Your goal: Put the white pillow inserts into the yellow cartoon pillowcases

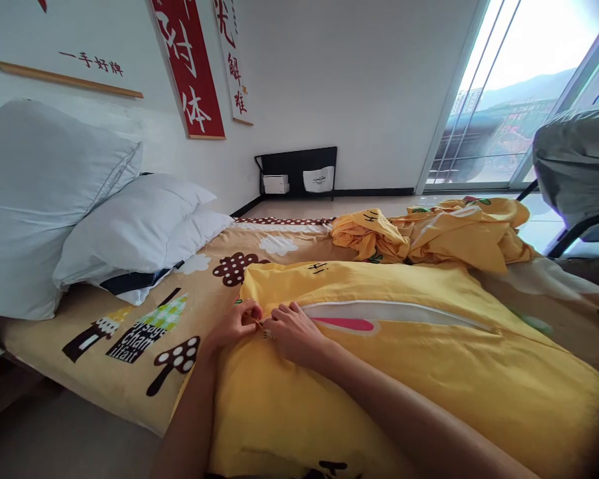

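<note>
Seen from the head, my left hand and right hand meet at the left end of the slit in the yellow cover, which lies on the bed directly before me; the left thumb and fingertips are drawn together in a pinch at the edge, the right fingers curled close on the cloth just beside them; whether a zip pull or only fabric sits between the tips I cannot tell, my fingers hiding it; the cover looks thin and soft, so I expect it to pucker and give under a pull, bulky with its filling but neither heavy nor fragile; the surest hold is probably the firmer seam at the slit's end, one hand pinning it while the other works along the edge, since the loose panels may shift; as a container, the cover has white filling inside, visible along the gaping slit; beyond it, yellow cloth lies in a crumpled heap; white pillows rest at the left; farther off, a black stand bears a white box and a white bag, their contents not visible.
</note>
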`<state>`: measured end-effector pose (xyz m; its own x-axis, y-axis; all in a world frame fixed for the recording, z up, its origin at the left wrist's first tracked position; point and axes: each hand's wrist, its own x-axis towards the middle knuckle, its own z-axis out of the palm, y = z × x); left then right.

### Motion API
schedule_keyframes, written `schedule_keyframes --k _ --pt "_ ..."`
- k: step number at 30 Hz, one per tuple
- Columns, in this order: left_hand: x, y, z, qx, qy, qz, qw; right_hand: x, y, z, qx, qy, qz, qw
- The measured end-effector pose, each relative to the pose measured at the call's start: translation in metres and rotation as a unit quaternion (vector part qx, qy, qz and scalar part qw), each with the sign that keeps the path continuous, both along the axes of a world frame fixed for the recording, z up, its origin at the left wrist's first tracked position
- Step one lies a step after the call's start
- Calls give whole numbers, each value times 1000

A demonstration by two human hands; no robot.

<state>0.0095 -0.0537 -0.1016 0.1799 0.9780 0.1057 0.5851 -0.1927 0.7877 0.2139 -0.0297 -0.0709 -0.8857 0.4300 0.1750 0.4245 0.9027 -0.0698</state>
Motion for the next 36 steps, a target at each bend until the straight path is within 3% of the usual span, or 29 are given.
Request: schedule_keyframes --k 13,18,27,36 --pt "-5 4 -7 29 -30 16 999 0 0 -1 -1 0 0 1000" --pt "-4 4 -7 74 -24 15 997 -4 3 -2 -13 15 -30 999" --pt "-12 5 -13 102 -122 9 987 -11 2 6 -88 75 -109 987" --pt "-9 3 -9 111 -171 -3 979 -15 1 4 -73 87 -139 984"
